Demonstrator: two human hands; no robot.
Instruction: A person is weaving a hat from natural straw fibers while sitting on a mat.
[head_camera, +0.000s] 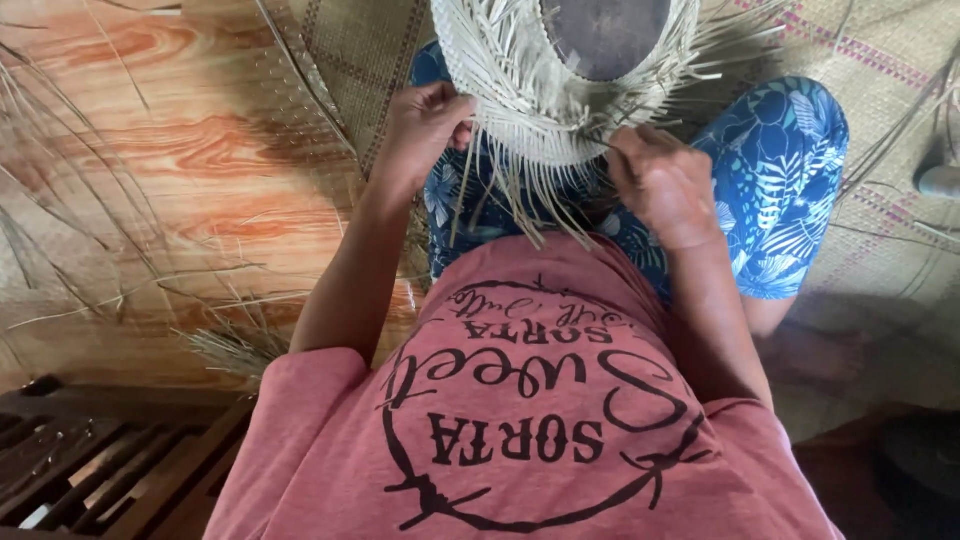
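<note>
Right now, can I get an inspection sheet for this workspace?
Surface: wood-grain floor, partly covered by a woven mat.
Job's things: half-woven straw hat on the lap, loose strands hanging from its brim.
Clutter: stray straw strips on the floor.
Grips: left hand pinches the brim edge; right hand pinches strands at the brim.
Cables: nothing seen.
Surroundings: dark slatted wooden furniture lower left; grey object at right edge, kind unclear.
</note>
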